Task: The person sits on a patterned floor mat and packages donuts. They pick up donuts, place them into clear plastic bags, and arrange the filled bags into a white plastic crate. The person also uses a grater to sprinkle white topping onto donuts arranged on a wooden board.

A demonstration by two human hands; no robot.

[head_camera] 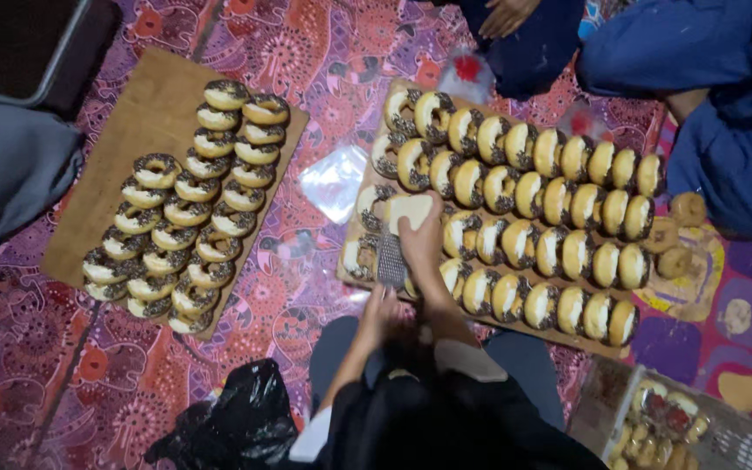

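Currently: right hand (422, 233) grips pale block (410, 210) over grater (391, 260), held by left hand (379, 306); left board doughnuts (186, 209) topped, most right board rows (559, 252) plain.

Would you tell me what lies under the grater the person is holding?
Under the grater sit glazed donuts on a wooden board. The donut directly beneath is mostly covered, so its topping cannot be seen.

Right hand (424, 239) raised forward, fingers curled in a grip, left hand (382, 309) low, fingers closed
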